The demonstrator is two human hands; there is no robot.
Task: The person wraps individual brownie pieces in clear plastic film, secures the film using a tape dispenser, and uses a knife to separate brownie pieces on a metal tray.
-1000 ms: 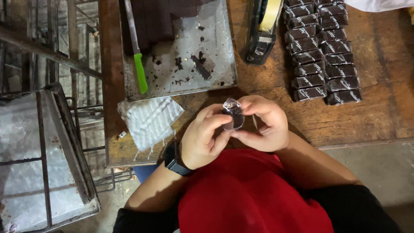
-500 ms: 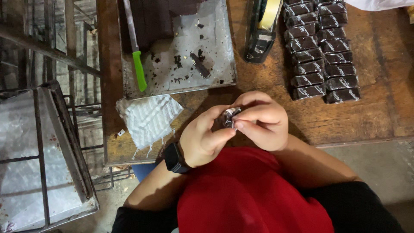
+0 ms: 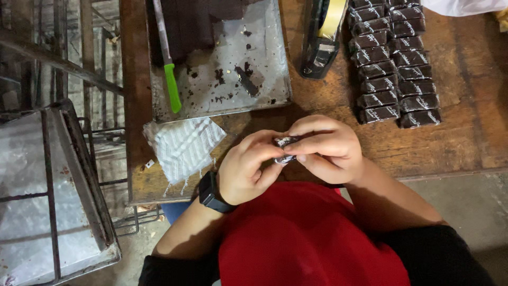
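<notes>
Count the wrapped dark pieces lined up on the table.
15 visible wrapped pieces in two columns at the wooden table's upper right: seven left, eight right. More may be cut off at the top edge. Another sits between both hands.

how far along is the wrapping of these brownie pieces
Done: two rows of wrapped pieces lie on the wooden table. In hand: the left hand and right hand pinch one small wrapped piece. Left: a dark slab on the metal tray.
</notes>
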